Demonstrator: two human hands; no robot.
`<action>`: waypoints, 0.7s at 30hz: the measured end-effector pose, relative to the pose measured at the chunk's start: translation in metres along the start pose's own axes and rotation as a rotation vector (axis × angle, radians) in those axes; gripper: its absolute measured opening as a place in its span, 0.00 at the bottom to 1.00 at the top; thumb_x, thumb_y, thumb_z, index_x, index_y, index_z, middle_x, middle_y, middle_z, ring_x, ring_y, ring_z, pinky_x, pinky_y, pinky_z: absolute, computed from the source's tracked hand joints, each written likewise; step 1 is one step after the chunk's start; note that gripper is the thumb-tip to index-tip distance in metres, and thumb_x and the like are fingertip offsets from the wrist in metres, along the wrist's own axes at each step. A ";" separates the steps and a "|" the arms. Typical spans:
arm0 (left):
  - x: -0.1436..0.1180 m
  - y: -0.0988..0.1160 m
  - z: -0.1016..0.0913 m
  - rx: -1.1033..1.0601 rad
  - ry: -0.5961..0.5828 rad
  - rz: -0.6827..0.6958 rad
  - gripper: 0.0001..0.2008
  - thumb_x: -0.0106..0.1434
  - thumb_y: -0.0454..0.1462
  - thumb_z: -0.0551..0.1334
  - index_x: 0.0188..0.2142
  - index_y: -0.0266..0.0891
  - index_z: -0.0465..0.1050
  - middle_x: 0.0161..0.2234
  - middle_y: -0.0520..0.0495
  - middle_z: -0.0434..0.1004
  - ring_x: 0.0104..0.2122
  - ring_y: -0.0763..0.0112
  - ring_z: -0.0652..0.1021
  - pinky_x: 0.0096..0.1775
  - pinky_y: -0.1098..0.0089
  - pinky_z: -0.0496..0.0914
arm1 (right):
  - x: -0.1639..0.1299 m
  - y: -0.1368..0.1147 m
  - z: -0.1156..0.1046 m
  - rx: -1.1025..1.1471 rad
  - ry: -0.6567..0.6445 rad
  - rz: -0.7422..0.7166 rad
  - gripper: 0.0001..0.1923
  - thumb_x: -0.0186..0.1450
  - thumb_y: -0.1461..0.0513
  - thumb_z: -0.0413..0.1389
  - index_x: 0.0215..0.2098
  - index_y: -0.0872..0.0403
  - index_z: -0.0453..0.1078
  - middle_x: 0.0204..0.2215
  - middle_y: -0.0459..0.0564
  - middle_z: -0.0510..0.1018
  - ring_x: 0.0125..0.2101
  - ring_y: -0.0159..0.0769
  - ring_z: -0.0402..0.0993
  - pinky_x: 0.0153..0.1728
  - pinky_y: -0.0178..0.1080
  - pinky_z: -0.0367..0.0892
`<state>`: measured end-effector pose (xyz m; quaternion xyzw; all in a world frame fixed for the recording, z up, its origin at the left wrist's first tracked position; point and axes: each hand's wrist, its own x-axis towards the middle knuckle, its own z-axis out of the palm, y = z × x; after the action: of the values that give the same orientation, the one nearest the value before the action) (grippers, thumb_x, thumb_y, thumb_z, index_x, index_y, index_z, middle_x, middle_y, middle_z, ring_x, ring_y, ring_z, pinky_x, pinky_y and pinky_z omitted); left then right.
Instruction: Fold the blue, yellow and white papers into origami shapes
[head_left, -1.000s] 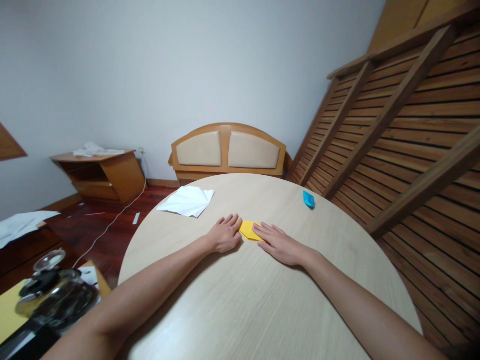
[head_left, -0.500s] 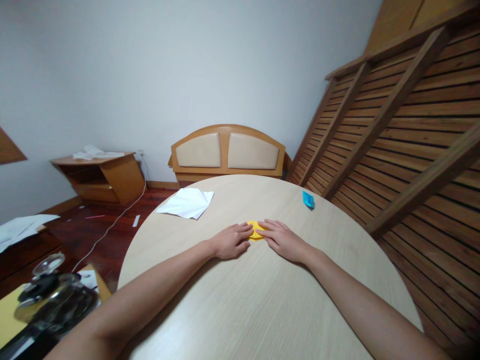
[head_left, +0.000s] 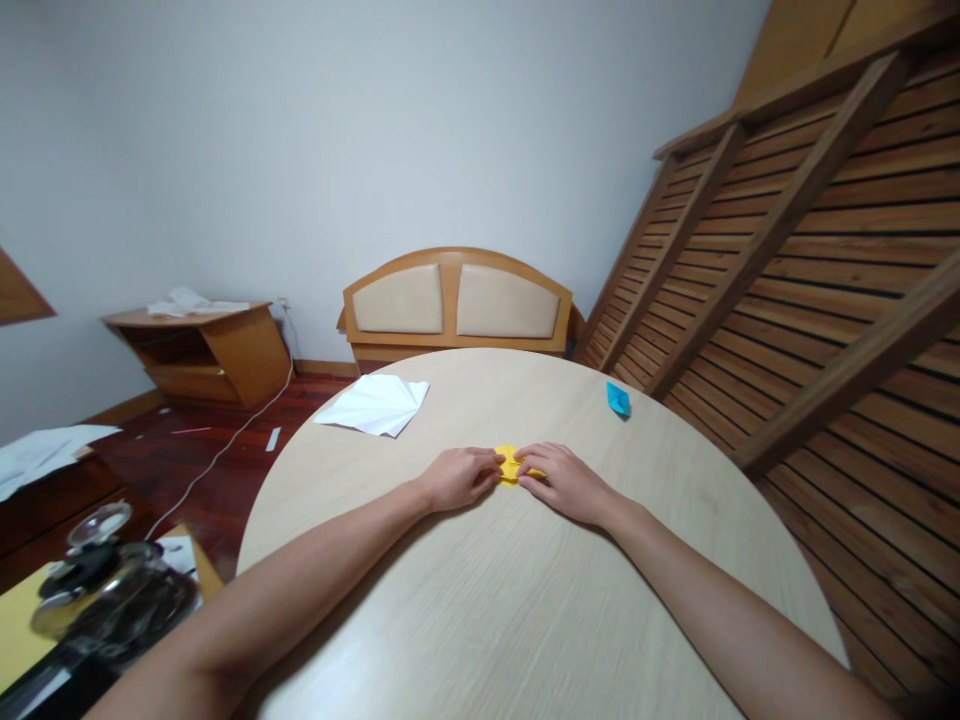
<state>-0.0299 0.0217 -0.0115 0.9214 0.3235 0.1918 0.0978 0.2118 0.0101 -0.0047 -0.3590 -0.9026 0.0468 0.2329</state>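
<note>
Nearest the person, at about 8 o'clock off the table's edge, stands 1 glass pot point(head_left: 112, 590) with a dark lid, on a low yellow surface. The round table point(head_left: 525, 620) is pale wood, and 2 bare forearms stretch across it toward 12 o'clock.

The left hand point(head_left: 459, 477) and right hand point(head_left: 566, 483) meet near the table's middle, both resting on the top. Between them lies 1 small piece of folded yellow paper point(head_left: 512, 463), flat on the wood. The fingers of both hands are curled in, their tips pinching the paper from either side, the left at its 9 o'clock edge and the right at its 3 o'clock edge. So little of it shows that I cannot tell its long axis for sure; the visible part comes to a point aimed at 12 o'clock, away from the person.

Farther on, 1 sheet of creased white paper point(head_left: 373, 404) lies at 11 o'clock, near the rim, well apart from the hands. 1 small blue folded paper point(head_left: 617, 398) sits at 1 o'clock, also near the rim.

Beyond the table stands 1 wooden bench back point(head_left: 456, 298) with 2 beige pads, and at 10 o'clock 1 low wooden cabinet point(head_left: 202, 345) against the wall.
</note>
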 end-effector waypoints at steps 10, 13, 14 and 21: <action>0.002 0.005 -0.003 0.016 -0.004 -0.079 0.13 0.69 0.39 0.55 0.49 0.43 0.74 0.47 0.47 0.81 0.43 0.65 0.81 0.44 0.70 0.72 | 0.002 -0.003 -0.002 -0.029 -0.019 0.056 0.09 0.71 0.61 0.52 0.38 0.53 0.73 0.35 0.50 0.78 0.38 0.39 0.74 0.43 0.42 0.66; 0.002 0.005 -0.003 0.016 -0.001 -0.093 0.12 0.68 0.37 0.56 0.49 0.42 0.74 0.47 0.47 0.81 0.43 0.64 0.81 0.43 0.69 0.73 | 0.002 -0.002 -0.001 -0.011 -0.008 0.063 0.07 0.71 0.63 0.52 0.41 0.53 0.73 0.38 0.51 0.79 0.40 0.40 0.74 0.45 0.42 0.66; 0.002 0.004 -0.003 0.020 0.000 -0.097 0.12 0.68 0.36 0.57 0.49 0.43 0.73 0.47 0.47 0.81 0.43 0.64 0.81 0.43 0.69 0.73 | 0.002 -0.001 -0.001 -0.003 -0.005 0.060 0.07 0.70 0.64 0.52 0.42 0.53 0.73 0.40 0.51 0.79 0.41 0.40 0.74 0.45 0.42 0.66; 0.001 -0.001 -0.002 -0.024 0.006 0.030 0.13 0.68 0.34 0.56 0.46 0.46 0.77 0.52 0.50 0.79 0.50 0.67 0.78 0.51 0.70 0.71 | 0.001 0.003 0.001 0.001 -0.025 0.015 0.12 0.69 0.68 0.51 0.44 0.51 0.75 0.39 0.50 0.79 0.41 0.39 0.74 0.45 0.42 0.66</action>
<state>-0.0305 0.0236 -0.0099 0.9243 0.3078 0.2000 0.1049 0.2126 0.0133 -0.0055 -0.3649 -0.9028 0.0533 0.2214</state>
